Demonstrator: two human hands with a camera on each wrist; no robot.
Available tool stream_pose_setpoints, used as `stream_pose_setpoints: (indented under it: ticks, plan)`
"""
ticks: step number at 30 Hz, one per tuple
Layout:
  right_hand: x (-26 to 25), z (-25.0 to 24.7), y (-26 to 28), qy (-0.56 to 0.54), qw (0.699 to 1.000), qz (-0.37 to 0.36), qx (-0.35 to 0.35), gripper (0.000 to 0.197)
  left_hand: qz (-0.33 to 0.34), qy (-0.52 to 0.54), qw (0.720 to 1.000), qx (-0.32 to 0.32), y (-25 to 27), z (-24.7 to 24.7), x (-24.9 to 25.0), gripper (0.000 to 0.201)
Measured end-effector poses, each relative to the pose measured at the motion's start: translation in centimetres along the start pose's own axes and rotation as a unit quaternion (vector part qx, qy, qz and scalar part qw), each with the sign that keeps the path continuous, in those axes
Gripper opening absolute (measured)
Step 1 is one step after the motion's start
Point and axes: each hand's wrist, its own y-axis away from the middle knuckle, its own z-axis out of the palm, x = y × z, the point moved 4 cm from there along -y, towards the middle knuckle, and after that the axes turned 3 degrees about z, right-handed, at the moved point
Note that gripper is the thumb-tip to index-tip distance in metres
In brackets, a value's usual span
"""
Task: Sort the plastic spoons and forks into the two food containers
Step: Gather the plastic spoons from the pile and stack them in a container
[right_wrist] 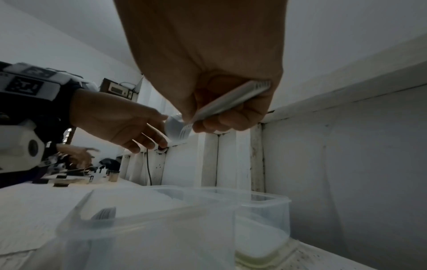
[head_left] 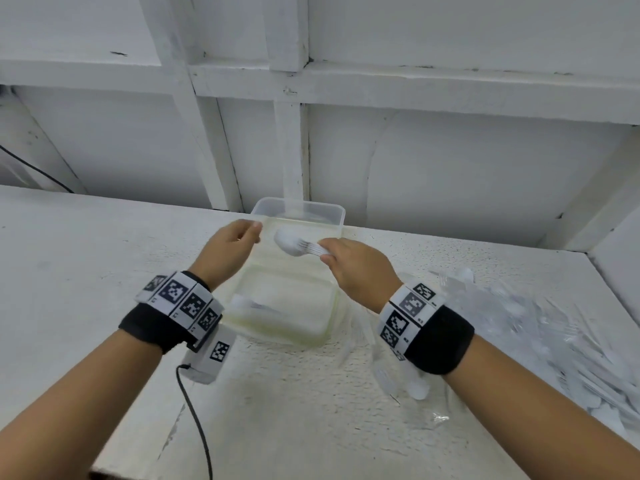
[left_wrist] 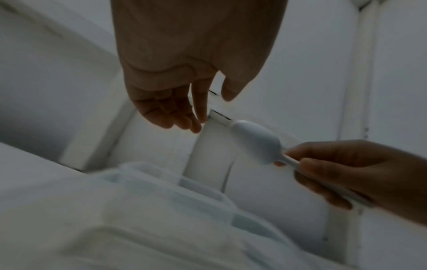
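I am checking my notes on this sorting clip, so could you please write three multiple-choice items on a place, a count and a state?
1. Where does the pile of unsorted cutlery lie?
A. right of the containers
B. left of them
C. inside the far one

2. How many food containers stand on the table?
A. one
B. two
C. four

3. What is the left hand doing?
A. gripping a lid
B. holding nothing, fingers relaxed
C. pinching a fork

Answers: 1 A, heap by the right arm. 2 B, near and far one. 3 B, only the right hand holds cutlery.

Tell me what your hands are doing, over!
Right hand grips spoon and fork together above far container. Left hand open, empty, reaching toward them. Nothing in the way.
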Motion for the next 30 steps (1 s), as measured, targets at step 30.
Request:
stream_pose_setpoints:
  ticks: [30]
  plan:
    - [-4.3, 11.3, -4.8, -0.007, 0.962, -0.020, -0.273, 0.036, -0.178, -0.019, 0.978, -0.108, -1.4, -0.8, -9.8, 0.020]
